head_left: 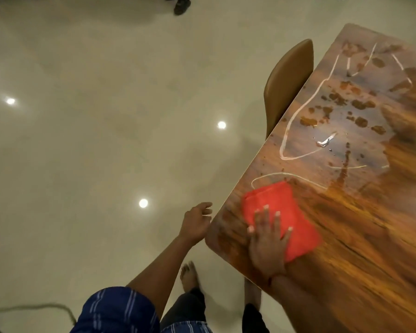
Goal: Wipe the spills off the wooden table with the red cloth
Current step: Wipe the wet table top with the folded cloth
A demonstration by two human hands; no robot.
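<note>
A folded, soft red cloth [277,216] is being pressed flat by the spread right hand [269,241] on the glossy wood-grain counter [370,236], long axis running near-right to far-left; brown spills [341,99] farther. Left hand [196,221] is being held loose, empty.

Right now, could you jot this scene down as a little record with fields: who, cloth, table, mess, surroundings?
who: a person standing at the table corner
right hand: flat on the red cloth
left hand: open, off the table edge
wooden table: glossy
spills: brown blotches and pale streaks beyond the cloth, not yet wiped
surroundings: tan chair tucked at the table's side, shiny floor
</note>
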